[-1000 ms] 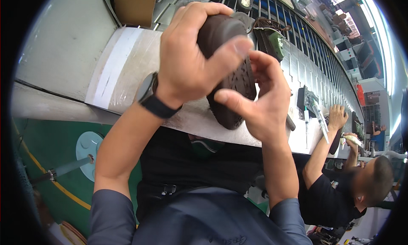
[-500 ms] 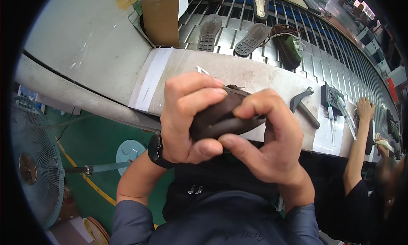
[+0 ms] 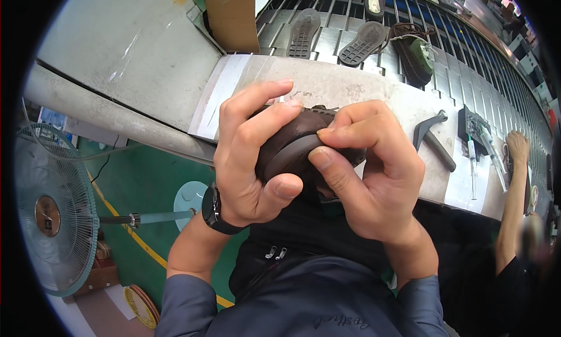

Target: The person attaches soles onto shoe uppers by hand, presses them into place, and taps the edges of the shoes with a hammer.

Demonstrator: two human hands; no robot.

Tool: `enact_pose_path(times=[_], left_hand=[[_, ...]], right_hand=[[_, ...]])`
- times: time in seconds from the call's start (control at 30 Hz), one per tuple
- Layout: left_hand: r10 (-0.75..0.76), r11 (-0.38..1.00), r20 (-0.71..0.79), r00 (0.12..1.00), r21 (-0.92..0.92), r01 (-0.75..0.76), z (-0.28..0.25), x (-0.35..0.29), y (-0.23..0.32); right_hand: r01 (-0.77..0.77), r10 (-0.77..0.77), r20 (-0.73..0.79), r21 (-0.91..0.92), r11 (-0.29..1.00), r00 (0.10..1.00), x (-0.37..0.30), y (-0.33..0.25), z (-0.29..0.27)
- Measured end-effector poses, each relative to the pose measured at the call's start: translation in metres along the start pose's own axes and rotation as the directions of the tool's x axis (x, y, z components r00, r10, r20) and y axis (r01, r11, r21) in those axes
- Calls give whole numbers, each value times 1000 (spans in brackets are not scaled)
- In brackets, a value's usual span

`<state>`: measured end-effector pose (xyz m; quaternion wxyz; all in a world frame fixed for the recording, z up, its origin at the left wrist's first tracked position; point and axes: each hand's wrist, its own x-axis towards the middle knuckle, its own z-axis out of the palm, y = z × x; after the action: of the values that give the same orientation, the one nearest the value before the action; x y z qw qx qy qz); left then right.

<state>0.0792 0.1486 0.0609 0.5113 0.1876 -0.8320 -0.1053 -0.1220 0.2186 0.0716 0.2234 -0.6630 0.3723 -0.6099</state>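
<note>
A dark brown shoe [image 3: 301,124] is held in front of me over the near edge of the workbench, its rounded end toward me. My left hand [image 3: 242,156] grips its left side, fingers curled over the upper and the thumb standing off below. With thumb and forefinger, my right hand [image 3: 377,170] pinches the grey-brown sole edge [image 3: 286,155] that curves round this end. The shoe's far part and underside are mostly hidden by my hands.
On the bench [image 3: 362,91] lie a hammer [image 3: 439,150] and syringes [image 3: 472,164] by a dark holder. Beyond, a slatted conveyor carries two soles [image 3: 302,33] and a laced shoe [image 3: 412,59]. A fan [image 3: 55,214] stands left; a co-worker's arm [image 3: 513,202] reaches in right.
The shoe has tilted so more of its sole edge shows. My left thumb has come away from it, and my right thumb has moved up beside the forefinger. The view has shifted slightly.
</note>
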Motion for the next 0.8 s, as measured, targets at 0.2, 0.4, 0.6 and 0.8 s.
enact_pose_path(times=[0.2,0.4,0.6,0.8], left_hand=[[-30,999,15,999,32,29,-3,2,13],[56,989,78,995,130,-66,-8,4,18],[51,986,41,998,156,-57,-13,-14,22],[-199,978,-266,943,13,210,39,-114,-2]], right_hand=[[29,-29,-18,-9,1000,999,-2,-3,0],[76,-78,-30,-64,995,997,-4,-8,0],[5,10,159,-95,995,987,8,-24,-8],[92,80,301,-517,851,950,-2,4,-3]])
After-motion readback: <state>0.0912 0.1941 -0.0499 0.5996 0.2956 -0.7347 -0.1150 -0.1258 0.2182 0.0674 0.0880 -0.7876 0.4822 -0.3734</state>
